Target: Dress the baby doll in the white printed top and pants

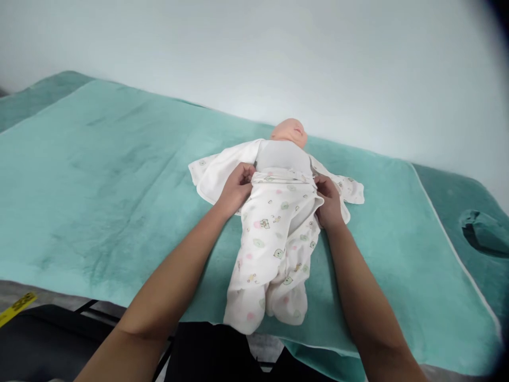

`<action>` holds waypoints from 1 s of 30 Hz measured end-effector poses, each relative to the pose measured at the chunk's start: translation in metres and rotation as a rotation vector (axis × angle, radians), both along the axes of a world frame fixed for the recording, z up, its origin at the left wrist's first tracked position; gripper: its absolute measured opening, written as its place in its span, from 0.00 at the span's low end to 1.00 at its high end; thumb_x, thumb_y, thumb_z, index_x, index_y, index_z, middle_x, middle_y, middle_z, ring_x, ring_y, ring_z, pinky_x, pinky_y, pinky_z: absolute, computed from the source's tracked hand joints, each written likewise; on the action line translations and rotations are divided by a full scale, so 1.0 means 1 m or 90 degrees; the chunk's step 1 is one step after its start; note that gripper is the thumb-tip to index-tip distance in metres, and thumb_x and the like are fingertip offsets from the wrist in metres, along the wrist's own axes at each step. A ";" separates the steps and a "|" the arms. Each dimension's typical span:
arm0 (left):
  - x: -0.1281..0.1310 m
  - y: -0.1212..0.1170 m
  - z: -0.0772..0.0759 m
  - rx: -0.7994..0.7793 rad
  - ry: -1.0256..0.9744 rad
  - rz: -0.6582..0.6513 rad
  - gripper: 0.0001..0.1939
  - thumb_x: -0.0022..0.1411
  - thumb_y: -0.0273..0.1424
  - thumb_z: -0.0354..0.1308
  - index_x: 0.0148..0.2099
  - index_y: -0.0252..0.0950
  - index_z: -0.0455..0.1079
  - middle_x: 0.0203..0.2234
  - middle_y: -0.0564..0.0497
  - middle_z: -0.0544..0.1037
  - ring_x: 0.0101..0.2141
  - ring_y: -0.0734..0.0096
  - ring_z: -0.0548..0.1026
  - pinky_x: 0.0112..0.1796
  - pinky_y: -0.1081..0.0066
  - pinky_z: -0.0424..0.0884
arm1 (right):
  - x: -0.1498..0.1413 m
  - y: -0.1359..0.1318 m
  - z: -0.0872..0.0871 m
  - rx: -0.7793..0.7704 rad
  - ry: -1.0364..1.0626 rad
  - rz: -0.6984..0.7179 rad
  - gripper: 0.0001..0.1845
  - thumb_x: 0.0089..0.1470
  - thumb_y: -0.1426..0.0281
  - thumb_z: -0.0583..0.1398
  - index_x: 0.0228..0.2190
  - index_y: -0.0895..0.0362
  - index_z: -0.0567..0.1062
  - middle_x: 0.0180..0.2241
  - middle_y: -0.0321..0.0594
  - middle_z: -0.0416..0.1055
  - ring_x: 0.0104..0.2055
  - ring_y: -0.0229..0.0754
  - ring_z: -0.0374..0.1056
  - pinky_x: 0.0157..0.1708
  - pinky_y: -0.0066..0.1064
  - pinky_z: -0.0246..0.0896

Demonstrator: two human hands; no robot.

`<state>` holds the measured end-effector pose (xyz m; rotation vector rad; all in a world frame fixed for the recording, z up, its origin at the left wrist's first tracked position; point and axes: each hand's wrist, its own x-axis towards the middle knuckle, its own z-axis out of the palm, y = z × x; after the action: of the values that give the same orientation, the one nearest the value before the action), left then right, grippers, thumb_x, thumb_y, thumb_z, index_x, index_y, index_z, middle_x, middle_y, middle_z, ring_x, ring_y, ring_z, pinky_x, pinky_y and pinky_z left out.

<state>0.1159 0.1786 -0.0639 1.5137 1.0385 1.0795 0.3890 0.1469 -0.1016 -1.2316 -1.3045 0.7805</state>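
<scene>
A baby doll (289,132) lies on its back on a teal towel (119,175), head toward the wall. It wears a grey top (283,155) and white printed trousers (274,239). An open white printed jacket (217,172) is spread under it. My left hand (236,188) is closed on the trousers' waistband at the doll's left side. At the other side of the waist, my right hand (329,201) pinches the same waistband. Both forearms reach in from the bottom of the view.
The towel covers a teal padded table (449,185) set against a pale wall. A face hole (483,231) opens in the table at the far right. A yellow tape (18,306) and dark floor show at the lower left.
</scene>
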 end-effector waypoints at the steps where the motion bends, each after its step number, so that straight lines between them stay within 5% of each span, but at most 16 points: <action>1: -0.002 -0.001 0.002 0.019 -0.005 0.002 0.12 0.52 0.25 0.51 0.40 0.40 0.63 0.35 0.51 0.73 0.37 0.69 0.71 0.39 0.67 0.71 | -0.002 -0.002 0.002 0.028 -0.021 -0.018 0.13 0.52 0.62 0.59 0.40 0.52 0.68 0.39 0.39 0.71 0.40 0.44 0.68 0.40 0.37 0.66; 5: -0.006 -0.002 0.010 0.111 0.015 -0.016 0.10 0.63 0.32 0.52 0.45 0.40 0.71 0.43 0.48 0.74 0.45 0.66 0.72 0.49 0.64 0.70 | -0.011 -0.012 0.017 0.117 -0.174 -0.031 0.13 0.57 0.59 0.59 0.43 0.49 0.71 0.45 0.42 0.71 0.48 0.48 0.69 0.46 0.41 0.67; 10: -0.001 -0.003 0.016 0.203 0.154 -0.058 0.14 0.62 0.37 0.61 0.50 0.43 0.75 0.50 0.48 0.72 0.55 0.63 0.69 0.58 0.63 0.65 | -0.012 -0.019 0.035 0.201 -0.362 0.018 0.10 0.61 0.61 0.60 0.44 0.48 0.75 0.47 0.43 0.73 0.51 0.49 0.70 0.54 0.45 0.66; 17: 0.010 0.005 0.020 0.269 0.232 -0.011 0.12 0.68 0.40 0.55 0.45 0.41 0.76 0.46 0.48 0.76 0.49 0.63 0.72 0.52 0.65 0.68 | -0.017 0.008 0.051 0.118 -0.570 -0.049 0.19 0.67 0.54 0.50 0.39 0.52 0.74 0.37 0.45 0.76 0.39 0.50 0.71 0.40 0.40 0.63; 23: 0.017 0.034 0.000 0.185 0.224 0.102 0.12 0.71 0.37 0.49 0.40 0.39 0.70 0.35 0.51 0.77 0.39 0.66 0.73 0.43 0.67 0.67 | -0.024 0.046 0.040 0.065 -0.475 -0.082 0.19 0.66 0.53 0.50 0.34 0.53 0.70 0.31 0.41 0.73 0.34 0.45 0.67 0.35 0.35 0.58; 30: 0.025 0.051 -0.010 0.145 0.233 0.179 0.09 0.71 0.33 0.47 0.38 0.39 0.65 0.36 0.48 0.76 0.41 0.64 0.72 0.45 0.65 0.66 | -0.016 0.038 0.026 0.006 -0.276 -0.048 0.19 0.60 0.50 0.57 0.33 0.54 0.71 0.30 0.35 0.69 0.34 0.40 0.64 0.36 0.33 0.61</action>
<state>0.1405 0.2299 -0.0743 1.8335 1.4531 1.1696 0.3732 0.1844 -0.0753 -1.4860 -1.5933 0.4654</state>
